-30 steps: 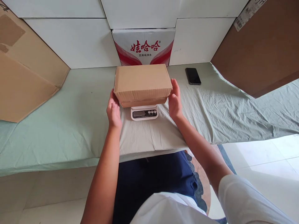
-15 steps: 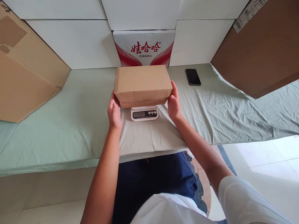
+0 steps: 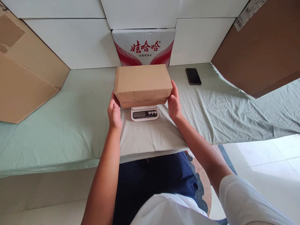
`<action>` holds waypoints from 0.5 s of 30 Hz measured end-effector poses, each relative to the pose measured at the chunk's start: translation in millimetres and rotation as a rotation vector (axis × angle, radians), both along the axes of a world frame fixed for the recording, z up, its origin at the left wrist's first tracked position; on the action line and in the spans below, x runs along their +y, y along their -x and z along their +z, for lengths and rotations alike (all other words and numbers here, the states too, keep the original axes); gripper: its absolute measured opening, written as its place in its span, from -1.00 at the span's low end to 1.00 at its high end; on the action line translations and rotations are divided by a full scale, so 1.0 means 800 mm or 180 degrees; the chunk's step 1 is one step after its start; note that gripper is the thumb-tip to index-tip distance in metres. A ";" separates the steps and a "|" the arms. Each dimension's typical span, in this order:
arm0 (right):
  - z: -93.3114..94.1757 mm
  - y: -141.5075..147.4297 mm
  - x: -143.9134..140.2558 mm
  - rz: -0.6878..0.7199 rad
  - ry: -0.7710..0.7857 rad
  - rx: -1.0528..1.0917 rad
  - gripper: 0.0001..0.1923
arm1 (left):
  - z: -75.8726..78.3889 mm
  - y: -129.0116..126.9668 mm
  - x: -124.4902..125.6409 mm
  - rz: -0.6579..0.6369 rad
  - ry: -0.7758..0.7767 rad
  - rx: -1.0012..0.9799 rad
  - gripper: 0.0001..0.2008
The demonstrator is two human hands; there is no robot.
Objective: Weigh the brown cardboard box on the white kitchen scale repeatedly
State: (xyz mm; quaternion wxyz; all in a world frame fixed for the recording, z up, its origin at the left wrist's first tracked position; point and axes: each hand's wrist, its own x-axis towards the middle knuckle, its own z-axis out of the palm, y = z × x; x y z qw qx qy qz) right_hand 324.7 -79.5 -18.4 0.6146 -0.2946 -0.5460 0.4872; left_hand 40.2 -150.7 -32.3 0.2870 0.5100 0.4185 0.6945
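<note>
A brown cardboard box (image 3: 143, 79) is over a small white digital kitchen scale (image 3: 144, 113), covering its platform. The scale's display and buttons show below the box's near edge; I cannot make out any reading. My left hand (image 3: 114, 112) grips the box at its left side, fingers partly tucked behind it. At the opposite end, my right hand (image 3: 174, 101) holds the right side near the lower corner. Whether the box rests fully on the scale is hidden.
Behind stands a white and red printed carton (image 3: 145, 47) against white panels. A black phone (image 3: 193, 76) lies at the right on the green cloth (image 3: 93, 131). Large cardboard sheets flank the table, one on the left (image 3: 30, 72) and one on the right (image 3: 260, 50).
Both hands and the box stay in place on the scale. Only a very slight shift of the whole view shows.
</note>
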 end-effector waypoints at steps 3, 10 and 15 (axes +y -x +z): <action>0.000 0.000 -0.001 -0.0006 0.0009 0.0007 0.00 | 0.000 0.000 0.000 -0.0018 0.0018 0.0006 -0.05; 0.003 0.001 -0.001 0.0004 0.0006 0.0023 0.01 | 0.003 -0.002 -0.001 0.0060 0.0118 -0.0023 0.02; 0.004 0.001 -0.002 0.0024 0.0010 -0.0062 0.03 | 0.002 -0.002 -0.001 0.0097 0.0177 0.0064 0.04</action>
